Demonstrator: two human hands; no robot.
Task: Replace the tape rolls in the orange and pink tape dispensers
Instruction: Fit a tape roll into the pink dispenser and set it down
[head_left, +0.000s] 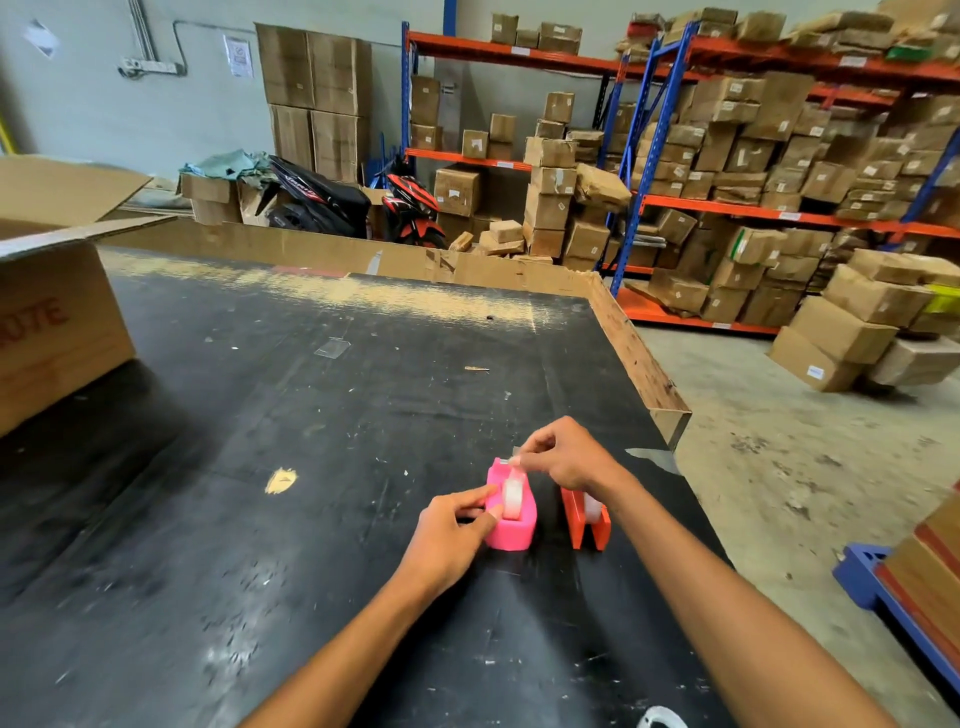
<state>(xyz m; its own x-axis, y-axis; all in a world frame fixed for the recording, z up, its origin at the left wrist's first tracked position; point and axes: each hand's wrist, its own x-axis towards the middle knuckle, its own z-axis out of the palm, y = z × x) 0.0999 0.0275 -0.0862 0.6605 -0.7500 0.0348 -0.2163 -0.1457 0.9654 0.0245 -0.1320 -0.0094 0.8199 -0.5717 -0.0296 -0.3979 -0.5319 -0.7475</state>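
Note:
A pink tape dispenser (514, 530) stands on the black table (311, 415) with a clear tape roll (513, 499) seated in its slot. My left hand (452, 535) grips the dispenser's left side, thumb against the roll. My right hand (566, 457) pinches the loose end of the tape (516, 462) over the dispenser's far end. Just to the right stands the orange tape dispenser (584, 519), partly hidden by my right wrist, with a pale roll showing inside it.
A large open cardboard box (52, 312) sits at the table's left. A cardboard rim (639, 353) lines the far and right table edges. A strip of tape (654, 460) hangs off the right edge. Part of a tape roll (662, 717) shows at the bottom. Shelves of boxes stand beyond.

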